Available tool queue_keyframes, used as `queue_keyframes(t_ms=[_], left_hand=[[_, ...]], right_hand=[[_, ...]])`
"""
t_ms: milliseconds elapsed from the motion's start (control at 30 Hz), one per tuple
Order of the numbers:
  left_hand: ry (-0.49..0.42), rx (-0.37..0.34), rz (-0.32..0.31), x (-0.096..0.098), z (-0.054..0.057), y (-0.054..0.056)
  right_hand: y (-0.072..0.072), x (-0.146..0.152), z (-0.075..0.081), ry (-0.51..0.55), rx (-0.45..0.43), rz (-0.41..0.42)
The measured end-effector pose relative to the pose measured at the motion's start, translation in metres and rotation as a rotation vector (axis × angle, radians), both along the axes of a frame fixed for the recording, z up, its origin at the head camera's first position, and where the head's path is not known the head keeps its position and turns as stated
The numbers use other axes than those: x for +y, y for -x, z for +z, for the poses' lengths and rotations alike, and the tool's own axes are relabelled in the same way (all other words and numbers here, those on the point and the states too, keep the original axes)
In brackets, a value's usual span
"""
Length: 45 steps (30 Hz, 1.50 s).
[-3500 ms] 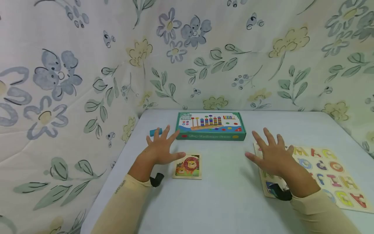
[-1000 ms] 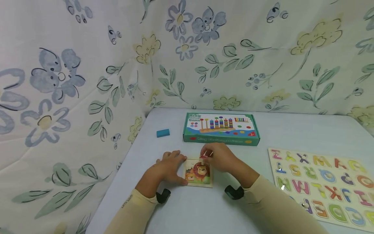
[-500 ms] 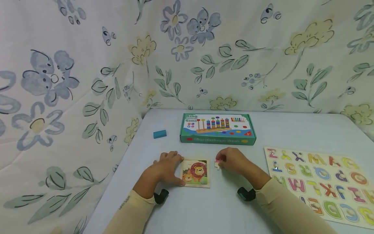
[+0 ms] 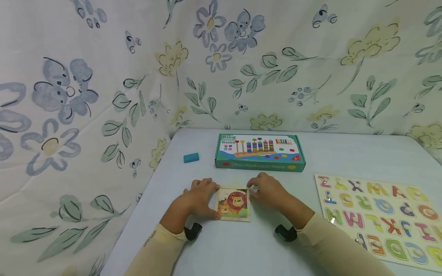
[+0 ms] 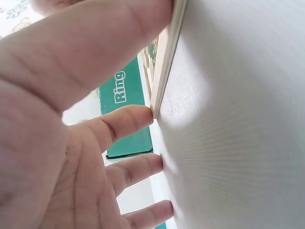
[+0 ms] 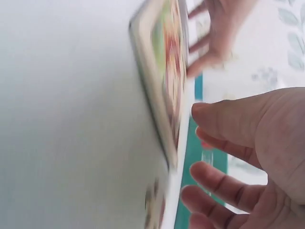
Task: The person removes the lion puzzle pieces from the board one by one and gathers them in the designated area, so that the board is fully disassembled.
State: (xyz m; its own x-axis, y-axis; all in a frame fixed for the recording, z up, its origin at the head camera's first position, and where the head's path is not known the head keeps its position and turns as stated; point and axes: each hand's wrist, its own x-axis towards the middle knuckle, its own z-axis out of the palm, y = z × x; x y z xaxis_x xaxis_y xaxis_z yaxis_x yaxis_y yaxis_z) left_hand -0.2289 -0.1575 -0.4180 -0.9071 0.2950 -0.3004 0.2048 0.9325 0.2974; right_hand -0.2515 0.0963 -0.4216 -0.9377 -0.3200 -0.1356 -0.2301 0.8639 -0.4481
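Observation:
A small square wooden jigsaw puzzle [image 4: 233, 207] with a lion picture lies on the table. My left hand [image 4: 198, 201] rests along its left side, fingers spread. In the left wrist view, the thumb [image 5: 90, 47] lies against the frame edge and the index fingertip touches a corner. My right hand [image 4: 269, 190] is beside the puzzle's far right corner, its fingers loosely bent. In the right wrist view, nothing shows between thumb and fingertips. A blurred puzzle piece [image 6: 155, 205] lies near that corner, below those fingers.
Behind the puzzle stands a green Ring Challenge Game box [image 4: 260, 152]. A small blue block [image 4: 191, 158] lies at the back left. On the right, a wooden alphabet board [image 4: 371, 212] covers part of the table. A floral cloth [image 4: 262, 76] hangs behind the table.
Both hands came down from a spread pose over the table. The right hand took a puzzle piece from the far right corner, carried it rightward, released it and moved back left. The left hand stays put.

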Motion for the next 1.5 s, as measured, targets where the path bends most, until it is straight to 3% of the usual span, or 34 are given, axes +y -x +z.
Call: queue_keyframes(t_ms=[233,733,867,1000,1133,1300,1500], left_hand=[[0.017,-0.002,-0.023,0.005,-0.001,0.003],[0.025,-0.002,-0.018,0.011,0.0,0.002],[0.018,-0.004,-0.013,0.01,0.001,0.002],[0.013,-0.011,-0.008,0.008,0.002,0.001],[0.014,-0.011,-0.007,0.006,0.001,0.001],[0.005,-0.006,0.003,0.004,-0.001,0.002],[0.014,-0.003,0.001,0.002,-0.002,0.003]], right_hand=[[-0.007,-0.033,-0.002,0.027,0.056,0.162],[-0.007,-0.041,-0.001,-0.014,0.105,0.166],[-0.007,-0.041,0.001,0.016,0.129,0.191],[-0.007,-0.038,0.007,0.091,0.083,0.19],[-0.005,-0.025,0.018,0.16,0.02,0.128],[0.0,0.013,0.028,0.154,0.019,0.067],[0.005,0.065,0.026,0.139,-0.055,0.045]])
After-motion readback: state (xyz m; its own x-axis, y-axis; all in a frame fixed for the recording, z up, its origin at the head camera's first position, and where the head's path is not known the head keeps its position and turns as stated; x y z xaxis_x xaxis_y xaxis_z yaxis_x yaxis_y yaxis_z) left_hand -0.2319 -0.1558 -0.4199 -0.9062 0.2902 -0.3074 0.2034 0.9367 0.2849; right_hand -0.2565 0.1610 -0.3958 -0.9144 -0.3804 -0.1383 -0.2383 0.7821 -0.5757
